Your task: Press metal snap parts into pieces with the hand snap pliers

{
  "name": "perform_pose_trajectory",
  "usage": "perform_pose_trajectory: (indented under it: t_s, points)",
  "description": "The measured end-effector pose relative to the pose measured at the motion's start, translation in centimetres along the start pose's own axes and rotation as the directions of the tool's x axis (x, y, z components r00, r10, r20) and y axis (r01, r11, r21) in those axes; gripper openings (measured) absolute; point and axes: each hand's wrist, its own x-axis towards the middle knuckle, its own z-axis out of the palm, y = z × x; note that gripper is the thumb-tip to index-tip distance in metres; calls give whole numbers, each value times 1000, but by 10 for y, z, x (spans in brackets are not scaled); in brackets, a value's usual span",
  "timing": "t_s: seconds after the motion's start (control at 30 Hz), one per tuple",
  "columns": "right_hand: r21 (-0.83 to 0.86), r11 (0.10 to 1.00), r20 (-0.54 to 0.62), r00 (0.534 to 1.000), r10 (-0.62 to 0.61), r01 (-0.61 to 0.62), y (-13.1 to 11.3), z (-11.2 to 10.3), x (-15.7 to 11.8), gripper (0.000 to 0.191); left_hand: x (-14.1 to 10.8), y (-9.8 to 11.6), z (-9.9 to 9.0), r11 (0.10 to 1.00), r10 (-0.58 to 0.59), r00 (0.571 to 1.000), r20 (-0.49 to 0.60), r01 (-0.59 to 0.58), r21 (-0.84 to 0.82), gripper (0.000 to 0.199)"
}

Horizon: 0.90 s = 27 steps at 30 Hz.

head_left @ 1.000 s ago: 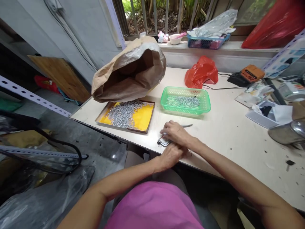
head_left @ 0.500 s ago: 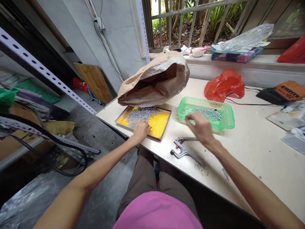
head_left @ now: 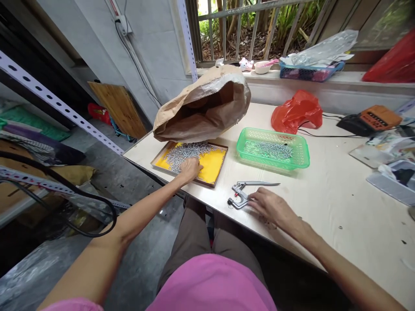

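Observation:
My left hand (head_left: 190, 168) rests with curled fingers at the near edge of a pile of small silvery metal pieces (head_left: 181, 154). They lie on the yellow lining (head_left: 212, 166) of a shallow brown-rimmed tray (head_left: 221, 172); whether a piece is between the fingertips is hidden. My right hand (head_left: 270, 207) is closed over the lower handle of grey snap-fastener pliers (head_left: 242, 203), which lie on the table with jaws to the left. The pliers' upper handle sticks out above the fingers. Behind, a green plastic basket (head_left: 305, 157) holds more silvery pieces.
A big brown paper sack (head_left: 207, 123) lies mouth toward me, overhanging the tray's far side. Further back are a red plastic bag (head_left: 296, 112) and an orange-black charger (head_left: 372, 119) with a cord. Clear cases (head_left: 394, 181) lie at the right. The table's near edge (head_left: 207, 203) crosses before my lap.
My right hand has come down from the front of the green basket onto the pliers' handle. My left hand stays at the pile. The whole view has shifted slightly.

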Motion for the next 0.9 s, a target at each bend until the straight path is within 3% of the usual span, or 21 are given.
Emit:
perform_pose_trajectory:
  t_s: [0.13, 0.27, 0.37, 0.47, 0.63, 0.9]
  points:
    - [-106, 984, 29, 989, 145, -141, -13, 17, -16, 27, 3, 5, -5, 999, 10, 1000, -17, -11, -42, 19]
    - [-196, 957, 79, 970, 231, -212, -8, 15, -17, 25, -12, 22, -13, 967, 92, 994, -50, -101, -234, 14]
    - [-280, 945, 74, 977, 198, -170, -2, 11, -17, 27, -41, 47, -8, 789, 209, 972, 109, -102, -606, 16]
    - [-332, 934, 59, 985, 160, -132, 3, 9, -21, 27, -74, 74, 10, 577, 274, 914, 298, 92, -811, 18]
    - [-339, 932, 44, 987, 153, -129, 4, 6, -28, 25, -94, 99, 36, 498, 203, 890, 409, 266, -825, 19]
    - [-328, 932, 58, 981, 184, -156, 5, 7, -29, 26, -91, 102, 47, 565, 250, 862, 441, 240, -789, 34]
